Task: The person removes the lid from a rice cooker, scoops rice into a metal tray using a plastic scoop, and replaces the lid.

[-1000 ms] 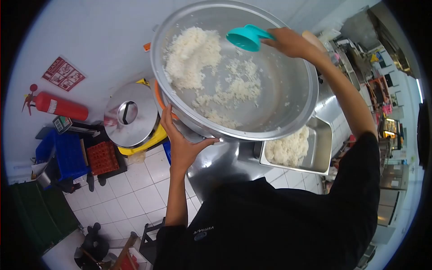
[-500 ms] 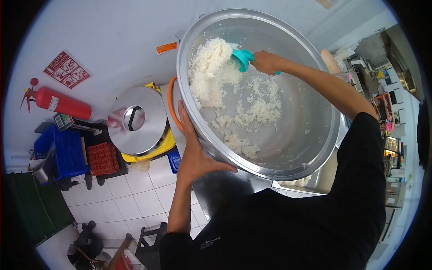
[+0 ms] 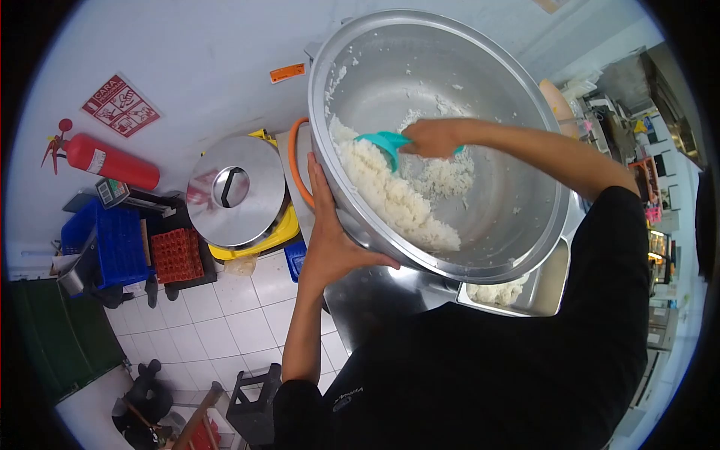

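Note:
A large metal pot [image 3: 517, 187] is tilted, its opening facing me. White rice [image 3: 394, 196] lies in a band along the pot's lower left wall, with looser grains on the bottom. My right hand [image 3: 435, 139] is closed round the handle of a turquoise scoop [image 3: 384, 144], whose head touches the top of the rice. My left hand [image 3: 337, 251] presses against the pot's outer lower left side, fingers up and thumb spread along the wall. Below the pot's rim stands a rectangular metal tray [image 3: 553, 289] with some rice in it.
A round metal lid [image 3: 259, 191] lies over something yellow at the left. Beyond are a blue crate [image 3: 112, 247], red egg trays [image 3: 178, 256] and a fire extinguisher [image 3: 112, 161] on the wall. A dark stool [image 3: 255, 412] stands on the floor below. An orange hose [image 3: 295, 166] curves beside the pot.
My right hand and the scoop have moved down and slightly left. The rice heap at the pot's upper left has shifted down along the lower wall. My left hand stays on the pot.

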`<state>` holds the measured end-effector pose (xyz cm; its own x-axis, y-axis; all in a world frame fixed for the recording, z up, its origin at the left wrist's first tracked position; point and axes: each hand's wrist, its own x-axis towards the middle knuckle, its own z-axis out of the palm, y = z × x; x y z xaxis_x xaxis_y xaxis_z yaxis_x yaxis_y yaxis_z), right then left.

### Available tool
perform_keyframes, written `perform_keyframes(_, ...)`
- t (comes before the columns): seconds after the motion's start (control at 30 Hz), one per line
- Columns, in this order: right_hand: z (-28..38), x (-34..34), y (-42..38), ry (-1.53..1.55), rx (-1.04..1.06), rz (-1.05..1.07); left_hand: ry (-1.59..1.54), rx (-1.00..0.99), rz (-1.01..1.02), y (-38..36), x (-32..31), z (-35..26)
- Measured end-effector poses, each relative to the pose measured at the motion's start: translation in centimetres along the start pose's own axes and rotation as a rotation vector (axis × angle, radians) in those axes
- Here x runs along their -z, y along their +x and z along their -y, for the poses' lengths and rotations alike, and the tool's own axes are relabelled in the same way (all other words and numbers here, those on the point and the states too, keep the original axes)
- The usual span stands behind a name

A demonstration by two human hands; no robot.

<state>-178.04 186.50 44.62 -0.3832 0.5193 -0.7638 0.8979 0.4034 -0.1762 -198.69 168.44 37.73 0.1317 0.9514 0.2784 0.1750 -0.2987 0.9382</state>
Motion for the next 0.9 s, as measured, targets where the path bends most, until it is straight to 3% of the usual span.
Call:
perform_keyframes(0.07, -4.0, 0.5, 1.5, -0.229, 0.18, -0.096, 0.0, 0.01, 0.009, 0.0, 0.1, -0.2)
perform_keyframes(0.17, -5.1, -2.3, -0.4, -0.318, 0.291, -0.205, -0.004, 0.013, -0.001, -0.2, 0.0, 0.1)
perform_keyframes(0.23, -2.1, -2.9, -2.4, -0.273, 0.159, -0.125, -0.012, 0.006, 0.01, -0.2, -0.1, 0.2)
perform_keyframes(0.3, 0.0, -1.8, -3.3, -0.183, -0.037, 0.114, -0.005, 0.021, 0.012, -0.1, 0.1, 0.0)
perform_keyframes(0.37, -0.3, -2.4, -2.7, -0.151, -0.017, 0.119, -0.013, 0.077, 0.022, -0.6, -0.1, 0.4)
perform_keyframes(0.57, -1.1, -3.4, -1.3, -0.063, 0.105, 0.243, 0.02, 0.084, 0.038, -0.6, 0.1, 0.9)
perform_keyframes(0.63, -3.1, -4.1, -0.1, -0.075, 0.432, 0.333, 0.021, 0.131, 0.052, -0.7, 0.2, 1.2)
perform_keyframes(0.67, -2.8, -3.5, 0.1, 0.065, 0.201, 0.431, 0.031, 0.176, 0.071, -0.7, 0.4, 1.3)
perform_keyframes(0.7, -2.3, -2.9, 0.0, 0.074, 0.212, 0.449, 0.038, 0.229, 0.095, -1.1, 0.5, 1.3)
perform_keyframes(0.77, -1.3, -1.2, -0.5, 0.017, 0.011, 0.459, 0.055, 0.264, 0.108, -1.3, 0.5, 1.1)
perform_keyframes(0.8, -1.2, -0.4, -0.3, -0.1, 0.101, 0.598, 0.07, 0.268, 0.114, -0.8, 0.6, 1.1)
perform_keyframes(0.9, -3.0, -0.7, -0.3, 0.019, 0.12, 0.658, 0.0, 0.397, 0.131, -0.6, 0.5, 0.4)
